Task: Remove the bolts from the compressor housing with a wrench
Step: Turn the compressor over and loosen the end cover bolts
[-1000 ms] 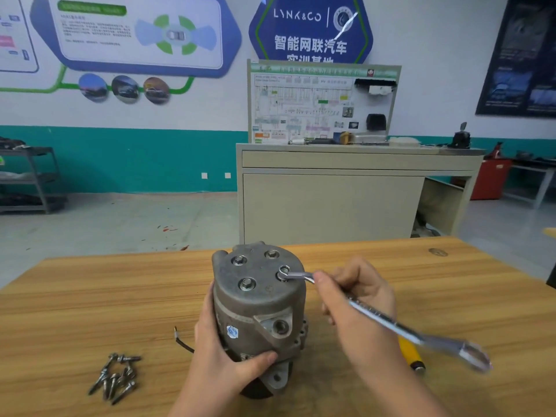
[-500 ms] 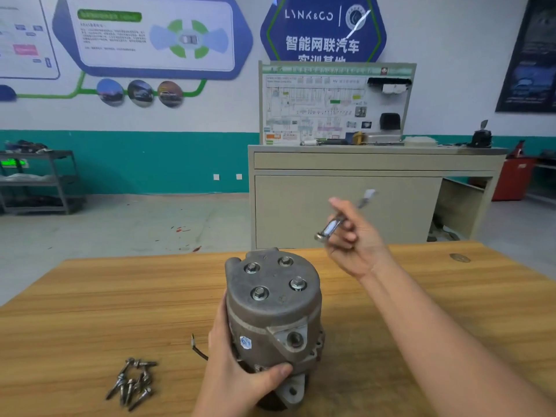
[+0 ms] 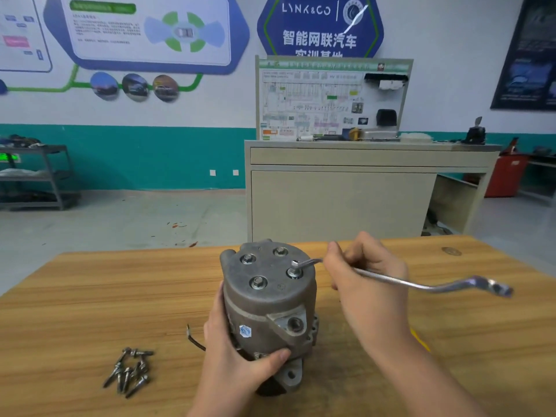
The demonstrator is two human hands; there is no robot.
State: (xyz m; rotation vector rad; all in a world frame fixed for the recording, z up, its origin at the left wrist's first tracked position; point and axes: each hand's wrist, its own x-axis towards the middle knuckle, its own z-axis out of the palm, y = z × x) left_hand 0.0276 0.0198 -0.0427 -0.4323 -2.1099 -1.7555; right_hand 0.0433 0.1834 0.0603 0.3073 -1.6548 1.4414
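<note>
The compressor housing (image 3: 267,302) stands upright on its end near the middle of the wooden table (image 3: 90,296), its flat grey cap facing up. Four bolts sit in the cap: rear left (image 3: 247,259), rear right (image 3: 280,251), front left (image 3: 258,282) and front right (image 3: 294,272). My left hand (image 3: 231,356) wraps the lower body of the housing, thumb pressed across its front, fingers curled behind it. My right hand (image 3: 361,275) grips the shaft of the wrench (image 3: 421,285) close to its near end, fingers closed round the metal. The wrench's ring end (image 3: 296,264) hangs just above the front-right bolt; I cannot tell whether it touches the bolt head. The far end of the wrench points out to my right, above the table. A cluster of loose bolts (image 3: 129,371) lies on the table to the left of the housing, well apart from it. A short dark wire (image 3: 194,340) emerges beside my left hand.
</note>
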